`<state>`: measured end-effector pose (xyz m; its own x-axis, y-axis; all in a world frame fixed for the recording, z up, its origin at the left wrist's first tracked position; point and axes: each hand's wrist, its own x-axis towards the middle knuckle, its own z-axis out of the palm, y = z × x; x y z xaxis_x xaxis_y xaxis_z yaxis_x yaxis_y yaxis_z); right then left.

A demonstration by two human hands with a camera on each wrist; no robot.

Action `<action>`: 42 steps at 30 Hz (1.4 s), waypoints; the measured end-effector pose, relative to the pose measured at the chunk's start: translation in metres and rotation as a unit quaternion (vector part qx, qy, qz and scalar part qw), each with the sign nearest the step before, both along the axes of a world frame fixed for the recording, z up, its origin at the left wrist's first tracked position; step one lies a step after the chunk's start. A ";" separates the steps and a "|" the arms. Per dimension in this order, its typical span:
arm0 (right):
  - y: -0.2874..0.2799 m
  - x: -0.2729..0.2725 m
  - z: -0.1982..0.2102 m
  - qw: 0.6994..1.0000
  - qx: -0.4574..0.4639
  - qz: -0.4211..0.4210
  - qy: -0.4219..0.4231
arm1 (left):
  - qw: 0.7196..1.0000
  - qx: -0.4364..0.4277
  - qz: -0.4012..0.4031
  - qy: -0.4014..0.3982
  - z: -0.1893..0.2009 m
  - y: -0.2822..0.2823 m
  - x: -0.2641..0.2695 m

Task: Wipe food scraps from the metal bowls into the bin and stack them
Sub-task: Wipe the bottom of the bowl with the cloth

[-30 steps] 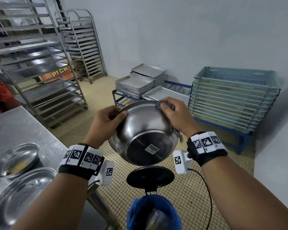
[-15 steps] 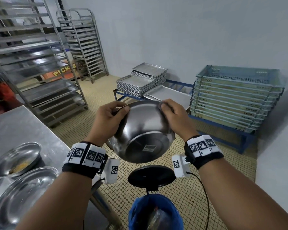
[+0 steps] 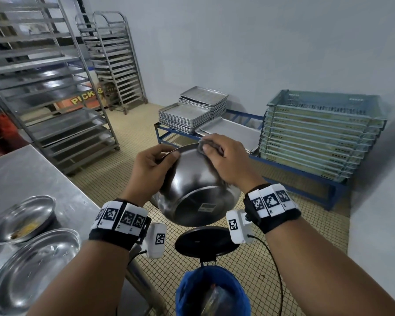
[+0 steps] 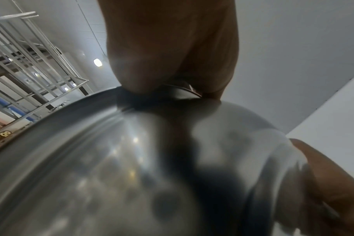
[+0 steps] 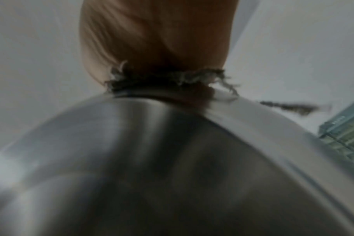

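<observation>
Pale-walled kitchen with a small-tiled floor [image 3: 128, 133], steel racks [image 3: 43, 87] far left, stacked baking trays [image 3: 187, 117] and a pile of plastic crates [image 3: 317, 133] along the far wall. Stood at the right end of the steel tabletop [image 3: 32, 174], near left. Held the metal bowl [image 3: 192, 190] in mid-air between both hands, tipped so its flat base faced back toward the head camera and its mouth faced away. Gripped the left rim with the left hand [image 3: 149, 169], thumb on the outer wall and fingers curled over the edge. Pinched a frayed grey cloth [image 3: 203, 144] against the far upper rim with the right hand [image 3: 228, 163], grip folded over cloth and rim alike; showed the same from the right wrist, though blurred. Had the blue-lined bin [image 3: 211, 293] below and nearer than the bowl, its black lid [image 3: 206, 241] raised just under the bowl's base. Judged the key relation thus: bowl mouth pointing beyond the bin opening, not over it, so loosened scraps would call for the bowl drawn nearer or tipped further down. Could not see the bowl's inside, so could not tell how clean. Noted two more bowls side by side on the tabletop: the farther bowl [image 3: 21, 218] with yellowish scraps, the nearer bowl [image 3: 34, 267] looking bare; judged their wiping and stacking not yet done
</observation>
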<state>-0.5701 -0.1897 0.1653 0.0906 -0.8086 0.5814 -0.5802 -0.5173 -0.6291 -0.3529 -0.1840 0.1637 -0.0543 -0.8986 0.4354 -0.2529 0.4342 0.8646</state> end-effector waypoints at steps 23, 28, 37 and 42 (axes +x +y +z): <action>-0.005 -0.031 -0.009 0.989 0.079 -0.034 -0.122 | 0.999 -0.032 0.021 -0.024 0.019 -0.010 0.012; 0.000 0.000 0.017 0.998 -0.019 0.004 0.057 | 0.997 -0.029 -0.014 -0.068 0.015 -0.008 -0.001; -0.003 -0.010 0.003 0.999 0.037 -0.012 -0.002 | 0.999 -0.025 -0.002 -0.045 0.007 -0.008 0.003; -0.006 -0.012 0.009 1.000 0.026 0.008 0.015 | 0.999 -0.028 0.002 -0.022 0.009 -0.008 -0.002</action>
